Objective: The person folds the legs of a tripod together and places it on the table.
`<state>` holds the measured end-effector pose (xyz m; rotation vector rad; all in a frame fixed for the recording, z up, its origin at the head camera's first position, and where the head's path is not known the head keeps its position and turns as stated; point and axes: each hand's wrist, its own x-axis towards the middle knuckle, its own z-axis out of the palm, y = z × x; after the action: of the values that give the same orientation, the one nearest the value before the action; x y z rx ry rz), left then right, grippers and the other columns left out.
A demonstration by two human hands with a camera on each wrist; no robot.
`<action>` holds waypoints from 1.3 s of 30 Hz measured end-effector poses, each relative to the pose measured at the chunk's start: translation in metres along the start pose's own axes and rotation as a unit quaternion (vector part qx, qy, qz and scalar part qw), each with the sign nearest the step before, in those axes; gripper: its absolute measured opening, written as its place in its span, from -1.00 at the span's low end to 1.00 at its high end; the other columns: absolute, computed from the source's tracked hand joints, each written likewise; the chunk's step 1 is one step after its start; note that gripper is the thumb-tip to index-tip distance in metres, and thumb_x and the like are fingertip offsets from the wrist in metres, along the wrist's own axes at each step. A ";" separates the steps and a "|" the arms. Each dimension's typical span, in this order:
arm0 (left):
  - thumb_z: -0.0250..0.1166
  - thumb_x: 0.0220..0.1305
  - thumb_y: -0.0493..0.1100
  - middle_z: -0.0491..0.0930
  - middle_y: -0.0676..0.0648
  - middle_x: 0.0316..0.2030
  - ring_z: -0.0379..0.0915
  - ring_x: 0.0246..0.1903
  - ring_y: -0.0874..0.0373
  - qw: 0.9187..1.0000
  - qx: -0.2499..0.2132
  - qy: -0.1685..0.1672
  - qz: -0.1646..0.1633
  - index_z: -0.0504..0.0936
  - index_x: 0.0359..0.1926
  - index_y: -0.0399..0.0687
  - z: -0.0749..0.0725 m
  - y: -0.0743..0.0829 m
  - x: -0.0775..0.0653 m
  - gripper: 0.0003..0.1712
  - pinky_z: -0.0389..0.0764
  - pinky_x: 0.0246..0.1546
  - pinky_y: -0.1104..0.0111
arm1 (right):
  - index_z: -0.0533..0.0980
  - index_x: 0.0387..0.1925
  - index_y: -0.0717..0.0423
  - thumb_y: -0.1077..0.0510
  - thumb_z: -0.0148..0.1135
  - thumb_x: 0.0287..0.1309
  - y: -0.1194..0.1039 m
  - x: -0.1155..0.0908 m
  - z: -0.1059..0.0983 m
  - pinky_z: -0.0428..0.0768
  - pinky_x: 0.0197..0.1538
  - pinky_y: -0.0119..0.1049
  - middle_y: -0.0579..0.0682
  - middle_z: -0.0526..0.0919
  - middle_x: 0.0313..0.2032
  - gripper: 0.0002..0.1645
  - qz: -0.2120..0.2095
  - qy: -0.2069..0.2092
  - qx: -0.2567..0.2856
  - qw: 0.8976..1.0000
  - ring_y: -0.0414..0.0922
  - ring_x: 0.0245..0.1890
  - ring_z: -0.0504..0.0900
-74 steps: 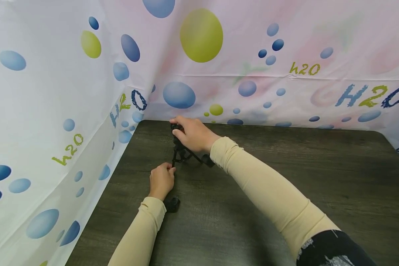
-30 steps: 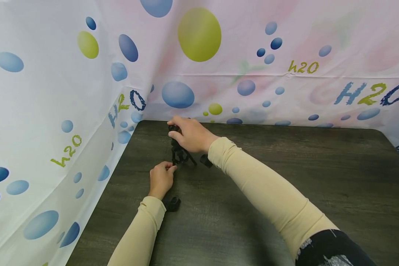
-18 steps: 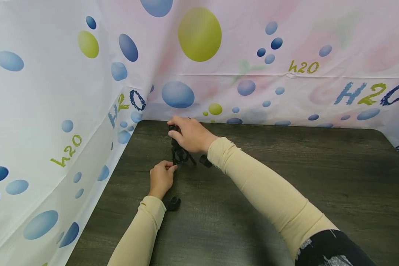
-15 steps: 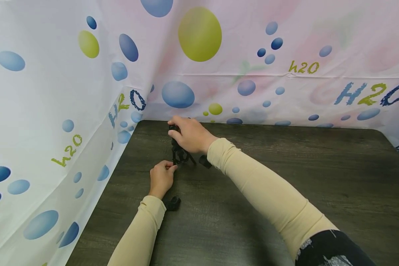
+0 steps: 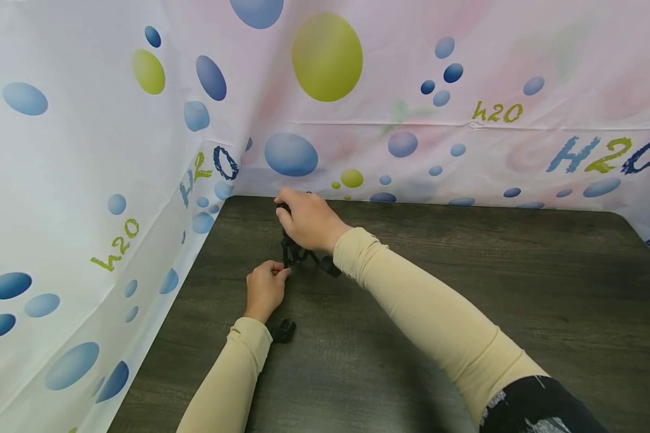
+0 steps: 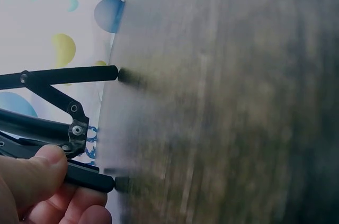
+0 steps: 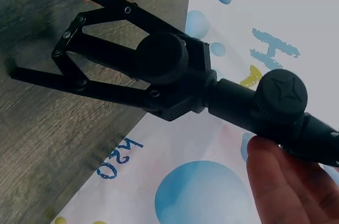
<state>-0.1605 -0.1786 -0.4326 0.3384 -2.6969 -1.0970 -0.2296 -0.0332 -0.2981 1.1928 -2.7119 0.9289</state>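
Observation:
A small black tripod (image 5: 292, 249) stands near the far left of the table, its upper part hidden by my right hand (image 5: 311, 221). That hand grips the upper column, with its fingers just below a star-marked knob (image 7: 282, 95) in the right wrist view. My left hand (image 5: 265, 290) pinches one leg (image 6: 87, 175) near its foot, thumb on top and fingers underneath. Another leg (image 6: 79, 74) is splayed out in the left wrist view. Hinged braces (image 7: 66, 35) join the legs to the centre tube, and a second round knob (image 7: 161, 57) sits at the hub.
The dark wood-grain table (image 5: 466, 288) reaches toward me and to the right. A white and pink sheet (image 5: 401, 72) printed with bubbles borders it at the left and back. Black blocks sit at my left wrist (image 5: 284, 331) and right wrist (image 5: 329, 266).
The tripod has turned slightly, and its right leg appears closer in than 2.5 seconds ago. My right wrist has shifted a little left and down. The left hand keeps its pinch almost in place.

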 end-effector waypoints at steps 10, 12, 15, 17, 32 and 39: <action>0.40 0.29 -0.23 0.71 -0.16 -0.35 0.62 -0.30 -0.07 1.000 -0.003 0.000 0.000 0.72 -0.26 -0.25 0.002 -0.002 0.001 -0.87 0.60 -0.23 0.06 | 0.45 0.15 0.21 0.15 -0.12 0.55 -0.001 0.001 0.001 0.50 -0.01 -0.16 0.12 0.62 0.09 -0.67 0.014 0.010 -0.004 1.000 -0.09 -0.33 0.56; 0.39 0.30 -0.22 0.71 -0.15 -0.35 0.62 -0.31 -0.07 1.000 -0.003 0.000 0.001 0.72 -0.26 -0.25 0.003 -0.003 0.001 -0.87 0.60 -0.24 0.07 | 0.45 0.15 0.21 0.15 -0.13 0.56 -0.002 0.001 0.002 0.49 0.01 -0.14 0.12 0.62 0.09 -0.67 0.019 0.009 -0.005 1.000 -0.08 -0.31 0.56; 0.39 0.30 -0.22 0.70 -0.14 -0.36 0.61 -0.31 -0.07 1.000 -0.004 -0.001 0.004 0.72 -0.25 -0.24 0.003 -0.004 0.001 -0.86 0.59 -0.24 0.07 | 0.45 0.14 0.20 0.16 -0.14 0.56 -0.003 0.002 0.003 0.50 -0.02 -0.15 0.11 0.63 0.07 -0.67 0.024 0.008 -0.005 1.000 -0.09 -0.32 0.56; 0.39 0.30 -0.21 0.70 -0.14 -0.36 0.61 -0.31 -0.07 1.000 -0.006 0.001 0.005 0.72 -0.25 -0.24 0.004 -0.005 0.001 -0.86 0.59 -0.24 0.07 | 0.45 0.14 0.20 0.15 -0.14 0.56 -0.003 0.002 0.003 0.50 -0.06 -0.16 0.11 0.64 0.04 -0.67 0.027 0.008 -0.005 1.000 -0.09 -0.33 0.56; 0.40 0.30 -0.19 0.68 -0.13 -0.37 0.57 -0.34 -0.07 0.999 -0.031 0.008 -0.014 0.70 -0.25 -0.22 0.005 -0.003 0.004 -0.85 0.55 -0.31 0.10 | 0.44 0.15 0.18 0.14 -0.14 0.56 -0.007 0.003 0.004 0.50 -0.10 -0.17 0.09 0.63 0.04 -0.67 0.035 0.011 -0.008 0.999 -0.10 -0.36 0.54; 0.41 0.29 -0.19 0.67 -0.15 -0.37 0.57 -0.35 -0.07 0.999 -0.036 0.011 -0.017 0.69 -0.26 -0.22 0.005 -0.004 0.004 -0.85 0.57 -0.31 0.10 | 0.44 0.15 0.18 0.14 -0.14 0.56 -0.006 0.004 0.005 0.49 -0.13 -0.18 0.07 0.65 -0.03 -0.67 0.035 0.011 -0.007 0.999 -0.10 -0.37 0.54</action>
<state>-0.1651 -0.1789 -0.4388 0.3837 -2.6354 -1.1887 -0.2271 -0.0418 -0.2980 1.0848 -2.7544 0.9225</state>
